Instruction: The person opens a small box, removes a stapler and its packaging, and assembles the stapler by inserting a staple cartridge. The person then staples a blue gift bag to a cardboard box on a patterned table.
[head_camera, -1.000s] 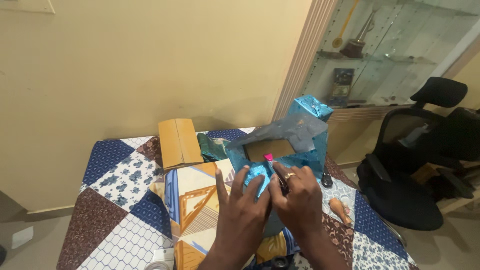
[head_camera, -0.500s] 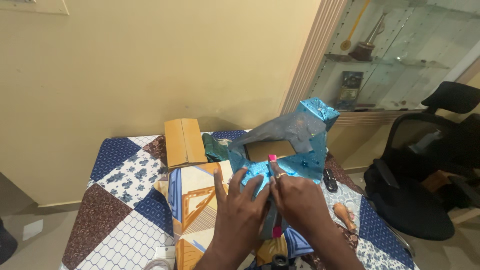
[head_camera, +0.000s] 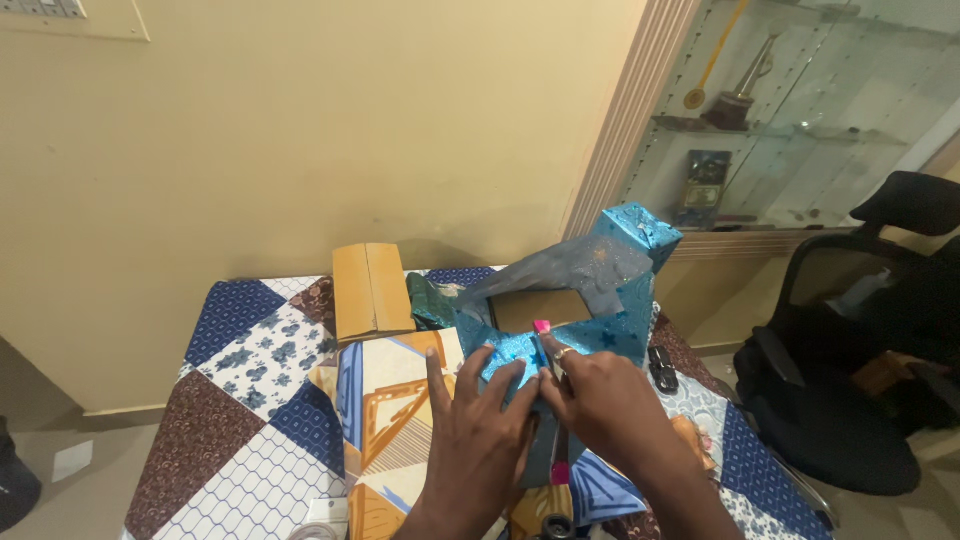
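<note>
- Head view: a box half covered in shiny blue wrapping paper (head_camera: 560, 345) is seen at the middle of the desk (head_camera: 240, 400), whose top is dressed in a patchwork cloth.
- The left hand (head_camera: 478, 440) is laid flat on the paper at 6 o'clock of the box, fingers spread wide, seemingly so the fold is kept pressed down.
- The right hand (head_camera: 600, 400) is set just beside it, fingers narrowed onto the fold's edge; a small pink-tipped object (head_camera: 542, 327) is seen at the fingertips, though whether it is gripped cannot be told.
- A bare brown panel of the box (head_camera: 540, 308) is left uncovered, with loose paper raised at 12 to 1 o'clock.
- A flat cardboard piece (head_camera: 370, 290) is lying at 10 o'clock, well apart.
- A black office chair (head_camera: 860, 380) is placed at 3 o'clock, off the desk.
</note>
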